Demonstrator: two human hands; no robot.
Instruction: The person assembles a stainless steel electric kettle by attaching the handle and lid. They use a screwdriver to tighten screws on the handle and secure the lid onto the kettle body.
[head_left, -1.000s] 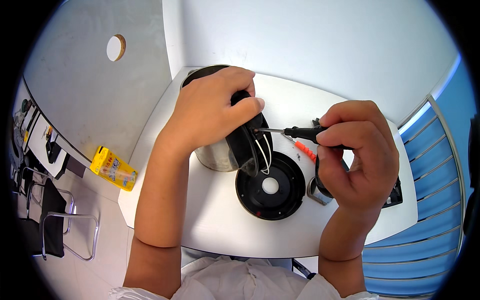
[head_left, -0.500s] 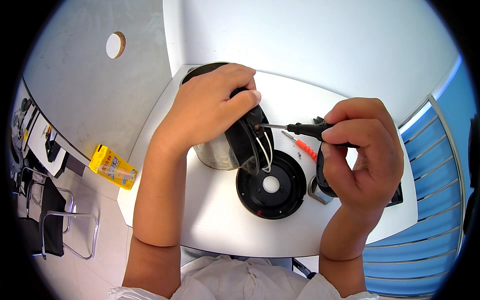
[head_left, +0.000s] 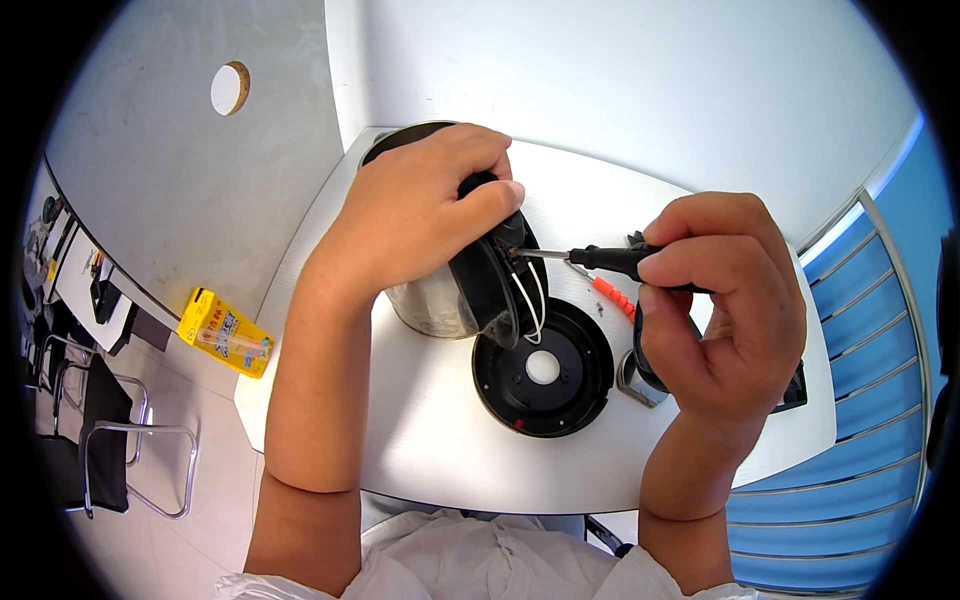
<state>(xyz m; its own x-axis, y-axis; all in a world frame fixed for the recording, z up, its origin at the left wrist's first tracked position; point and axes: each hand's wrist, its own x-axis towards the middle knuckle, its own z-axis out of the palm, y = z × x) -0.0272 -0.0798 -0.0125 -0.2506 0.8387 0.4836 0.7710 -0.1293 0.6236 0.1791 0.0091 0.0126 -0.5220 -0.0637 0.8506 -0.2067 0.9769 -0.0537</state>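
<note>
My left hand (head_left: pixel 425 205) is closed over the black handle side of a metal kettle (head_left: pixel 430 308), which lies tilted with its black underside turned to the right. Two white wires (head_left: pixel 520 295) loop out of that underside. Pinched in my right hand (head_left: pixel 725 305) is a black-handled screwdriver (head_left: pixel 610 261), its shaft pointing left and its tip at the kettle's underside, beside the wires. Just below, a round black base cover (head_left: pixel 500 390) with a hole in its middle lies on the table. My left hand hides part of the kettle.
An orange-handled screwdriver (head_left: pixel 612 294) and small screws (head_left: pixel 600 309) lie on the white table (head_left: pixel 430 450). Black parts sit partly behind my right hand. A yellow package (head_left: pixel 225 335) is at the left edge. A metal railing (head_left: pixel 870 350) stands on the right, chairs (head_left: pixel 110 420) on the left.
My right hand and the screwdriver have shifted very slightly to the left. The kettle and my left hand look almost unmoved.
</note>
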